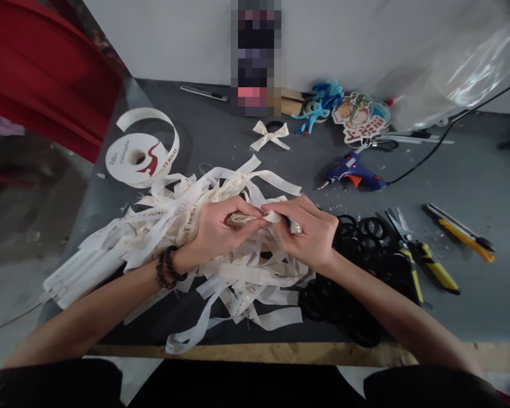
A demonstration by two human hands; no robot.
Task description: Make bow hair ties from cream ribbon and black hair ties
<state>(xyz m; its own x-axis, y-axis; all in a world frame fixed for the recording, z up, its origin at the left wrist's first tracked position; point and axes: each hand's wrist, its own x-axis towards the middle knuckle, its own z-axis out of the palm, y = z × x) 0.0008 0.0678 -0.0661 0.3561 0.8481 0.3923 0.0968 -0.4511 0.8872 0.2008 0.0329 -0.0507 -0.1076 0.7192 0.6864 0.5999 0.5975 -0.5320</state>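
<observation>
pale wall | 1 dark-grey table, wooden front edge | grey floor left | red surface upper left

The single head-worn camera looks forward and down, near above the grey tabletop.

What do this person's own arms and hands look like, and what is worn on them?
The left hand is ungloved, with dark, round-beaded bracelets at its wrist; the right hand is also ungloved, its wrist unadorned. Black sleeves leave both forearms bare.
</observation>
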